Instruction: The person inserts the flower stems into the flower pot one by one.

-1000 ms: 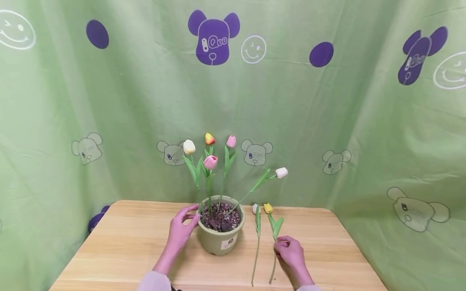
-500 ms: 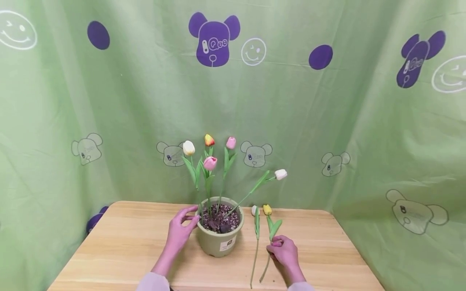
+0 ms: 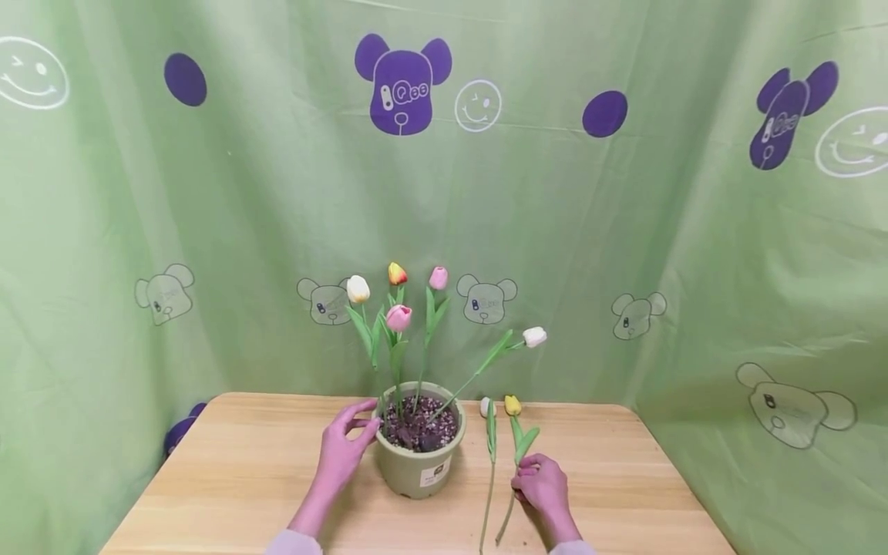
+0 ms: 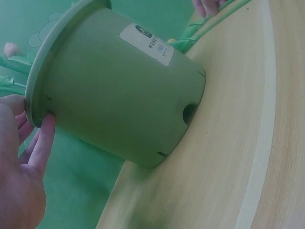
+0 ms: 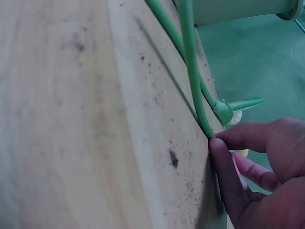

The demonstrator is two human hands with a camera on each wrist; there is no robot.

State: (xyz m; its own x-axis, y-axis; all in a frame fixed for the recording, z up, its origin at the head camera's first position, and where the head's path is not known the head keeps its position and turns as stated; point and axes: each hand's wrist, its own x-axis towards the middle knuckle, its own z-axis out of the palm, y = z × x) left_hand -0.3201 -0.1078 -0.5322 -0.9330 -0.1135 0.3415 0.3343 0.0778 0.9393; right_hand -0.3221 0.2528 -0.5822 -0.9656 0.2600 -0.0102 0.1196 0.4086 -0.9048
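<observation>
A green flower pot (image 3: pixel 416 470) filled with dark speckled soil stands on the table. My left hand (image 3: pixel 341 443) grips its rim from the left; in the left wrist view the fingers (image 4: pixel 44 143) lie on both sides of the lip. Several artificial tulips rise from the soil: cream, orange-red, two pink, and a white tulip (image 3: pixel 535 337) leaning far right. To the right of the pot, my right hand (image 3: pixel 544 487) pinches the stem of a yellow tulip (image 3: pixel 512 405) between thumb and fingertips, low over the table. Beside it lies another white tulip (image 3: pixel 489 408), its stem toward me.
The light wooden table (image 3: pixel 638 493) carries dark crumbs (image 5: pixel 173 159) near the right hand. A green curtain (image 3: pixel 555 208) printed with bears and smiley faces encloses the back and both sides.
My right hand has moved left with the yellow tulip's stem, whose lower end has swung toward the white tulip. The left hand stays at the pot's rim. The head view has shifted slightly.
</observation>
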